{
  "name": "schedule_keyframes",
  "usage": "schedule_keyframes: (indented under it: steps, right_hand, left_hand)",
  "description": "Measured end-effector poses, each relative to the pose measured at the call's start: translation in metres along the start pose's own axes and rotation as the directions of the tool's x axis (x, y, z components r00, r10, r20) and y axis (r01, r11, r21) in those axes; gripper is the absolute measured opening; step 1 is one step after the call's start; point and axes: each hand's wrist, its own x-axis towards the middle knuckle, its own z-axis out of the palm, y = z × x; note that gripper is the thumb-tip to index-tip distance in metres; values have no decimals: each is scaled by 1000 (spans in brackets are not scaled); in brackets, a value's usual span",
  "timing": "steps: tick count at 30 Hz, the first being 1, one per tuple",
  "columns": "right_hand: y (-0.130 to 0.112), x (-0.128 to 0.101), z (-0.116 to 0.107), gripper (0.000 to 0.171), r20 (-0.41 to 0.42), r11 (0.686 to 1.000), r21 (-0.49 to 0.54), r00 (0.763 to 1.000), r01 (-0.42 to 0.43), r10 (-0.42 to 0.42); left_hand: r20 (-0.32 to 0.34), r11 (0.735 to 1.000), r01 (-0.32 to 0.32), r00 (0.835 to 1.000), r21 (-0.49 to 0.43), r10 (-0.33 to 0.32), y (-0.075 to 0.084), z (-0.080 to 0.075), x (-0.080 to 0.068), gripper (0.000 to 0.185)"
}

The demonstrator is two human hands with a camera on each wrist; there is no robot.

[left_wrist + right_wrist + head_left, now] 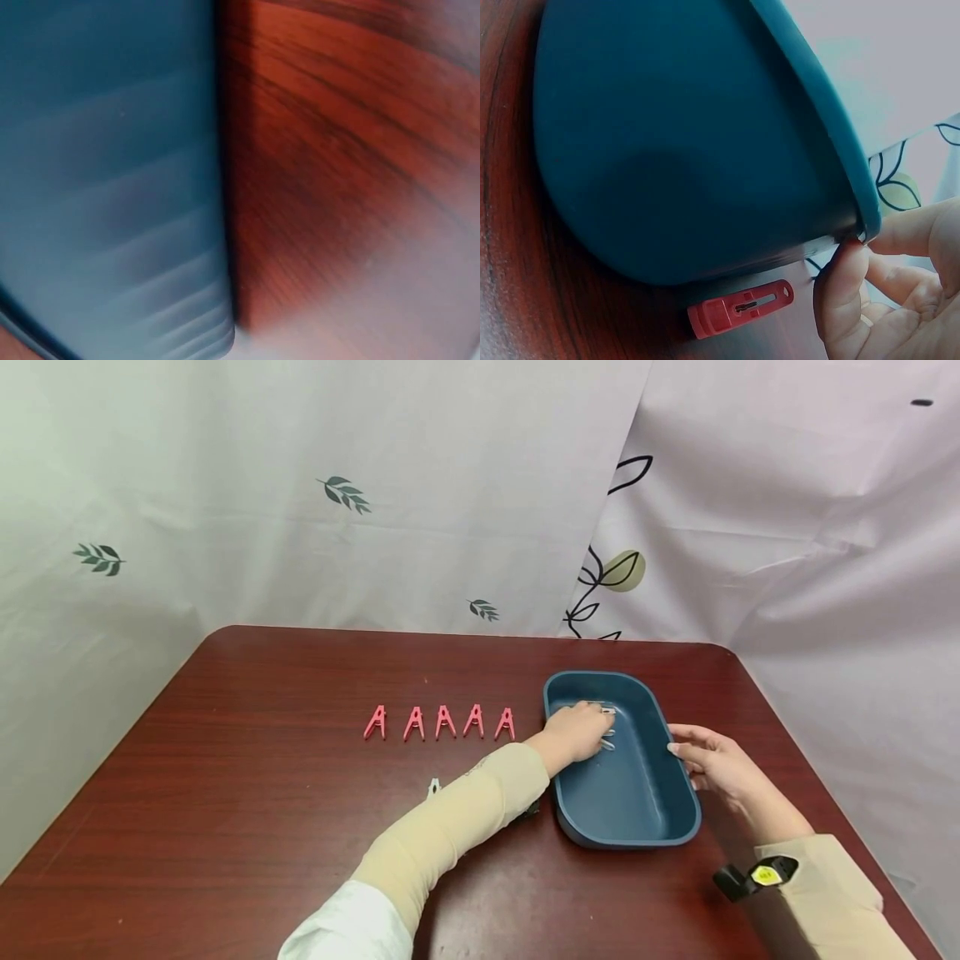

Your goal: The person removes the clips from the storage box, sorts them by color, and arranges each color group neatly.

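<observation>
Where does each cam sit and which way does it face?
Head: worn on the head, looks forward and down at the table, blue tray, five pink clips; both forearms and hands show.
Left wrist: close and blurred, tray wall beside wood; no hand visible.
Right wrist: low by the tray's outer wall; fingers at its rim.
All three share the tray.

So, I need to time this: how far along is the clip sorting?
Five pink clips stand in a row on the table. The left hand is in the blue tray, on some clear clips that remain inside. The right hand touches the tray's rim.
</observation>
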Motion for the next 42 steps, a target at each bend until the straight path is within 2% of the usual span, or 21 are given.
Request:
schedule_keyframes:
  steps: [9,13,19,25,30,36,42]
  right_hand:
    - [-1,-1,0,51,4,1000,-20,1000,1,0]
    - [1,0,1,50,10,1000,-21,1000,4,-4]
    - [1,0,4,56,1,999,-35,1000,-5,5]
    - [2,0,4,58,-4,999,-42,1000,-10,10]
    - [2,0,5,58,-9,999,-50,1000,-21,20]
    - [0,0,4,58,-13,998,-61,1000,-9,8]
    - [-2,0,2,57,-19,998,-63,1000,-18,17]
  left_hand:
    - [-2,997,-27,1000,79,27,2,5,1,23]
    - [11,992,-60,998,114,59,2,6,-2,22]
    - [19,991,-79,997,112,77,2,4,-4,21]
    - [-26,992,-114,993,46,115,0,4,-2,15]
    - [-41,985,-161,987,-57,158,-4,-1,-2,14]
    - [-10,954,-237,971,-184,239,-7,-7,-2,21]
    - [-2,917,-272,959,-293,284,-10,-10,-6,17]
